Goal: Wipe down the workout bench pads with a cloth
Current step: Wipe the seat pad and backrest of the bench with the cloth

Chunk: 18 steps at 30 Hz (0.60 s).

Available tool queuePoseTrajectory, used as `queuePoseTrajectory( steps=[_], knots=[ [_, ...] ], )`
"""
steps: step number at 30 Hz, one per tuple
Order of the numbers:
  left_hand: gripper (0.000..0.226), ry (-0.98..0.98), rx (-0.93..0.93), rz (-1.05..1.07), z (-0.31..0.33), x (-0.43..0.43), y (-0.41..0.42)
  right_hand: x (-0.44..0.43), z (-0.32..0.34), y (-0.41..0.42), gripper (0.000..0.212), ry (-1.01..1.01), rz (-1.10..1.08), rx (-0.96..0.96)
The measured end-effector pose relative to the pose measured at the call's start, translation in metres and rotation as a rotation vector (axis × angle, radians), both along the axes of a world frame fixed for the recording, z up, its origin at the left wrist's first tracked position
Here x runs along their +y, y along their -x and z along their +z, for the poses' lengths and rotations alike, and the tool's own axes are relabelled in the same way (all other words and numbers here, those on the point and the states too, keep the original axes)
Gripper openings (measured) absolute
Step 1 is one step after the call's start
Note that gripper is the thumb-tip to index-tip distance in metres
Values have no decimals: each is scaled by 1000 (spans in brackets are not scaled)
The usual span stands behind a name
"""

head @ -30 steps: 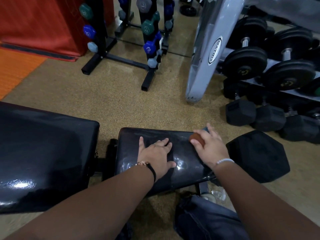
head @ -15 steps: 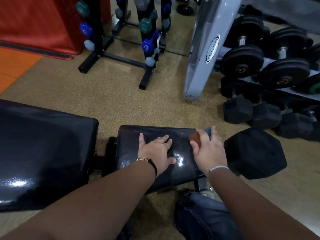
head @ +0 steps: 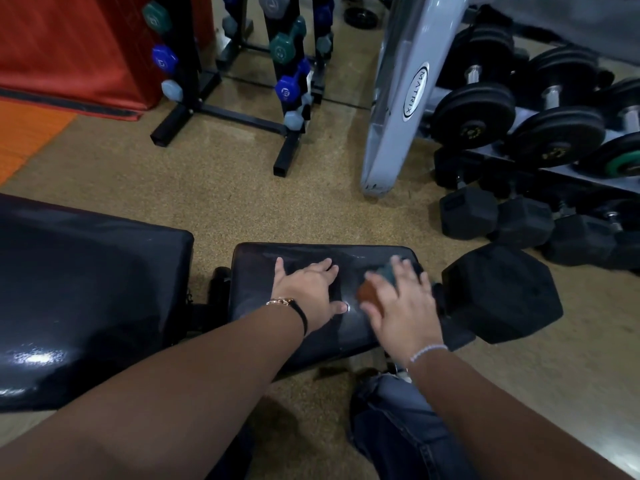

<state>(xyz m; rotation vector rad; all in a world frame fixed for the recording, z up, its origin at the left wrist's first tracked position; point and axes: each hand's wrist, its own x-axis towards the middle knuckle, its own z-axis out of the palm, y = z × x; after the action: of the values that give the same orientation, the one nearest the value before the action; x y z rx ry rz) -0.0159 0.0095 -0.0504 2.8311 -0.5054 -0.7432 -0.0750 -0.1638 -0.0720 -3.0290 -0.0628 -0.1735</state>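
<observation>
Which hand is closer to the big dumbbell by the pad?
Right. The right hand presses the cloth at the right end of the pad, beside the dumbbell; the left hand lies flat mid-pad, farther off.

Two bench pads, seat pad (head: 304, 258) plus back pad (head: 86, 289) left of it; two hands, left hand (head: 308, 289) and right hand (head: 405, 313), with one cloth (head: 369, 296) on the seat pad; one large hex dumbbell (head: 502, 292) right of it.

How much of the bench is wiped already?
Partway, probably. The small black seat pad shows shiny streaks by the left hand, so that looks wiped. The right hand presses the orange-and-grey cloth on its right end. The big black back pad may be left; can't tell.
</observation>
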Motion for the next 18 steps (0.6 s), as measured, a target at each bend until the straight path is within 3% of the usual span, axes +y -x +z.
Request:
queuePoseTrajectory(
  steps=[3,5,9,11,15,18],
  knots=[
    [70,102,-87,26,-2,23,13,-18,-7,21,45,56,257,72],
    [69,86,-135,59,-4,43,25,-34,-5,17,47,65,270,92],
    [60,49,-98,167,-7,75,42,-19,-3,7,46,-156,-204,13],
    [56,35,-53,188,-9,83,49,0,-5,9,47,-164,-292,-42],
    [56,-3,17,172,-16,86,59,-1,-17,35,48,8,142,-5],
    [59,-47,-12,135,-19,86,62,-24,-14,42,53,32,291,69]
  ],
)
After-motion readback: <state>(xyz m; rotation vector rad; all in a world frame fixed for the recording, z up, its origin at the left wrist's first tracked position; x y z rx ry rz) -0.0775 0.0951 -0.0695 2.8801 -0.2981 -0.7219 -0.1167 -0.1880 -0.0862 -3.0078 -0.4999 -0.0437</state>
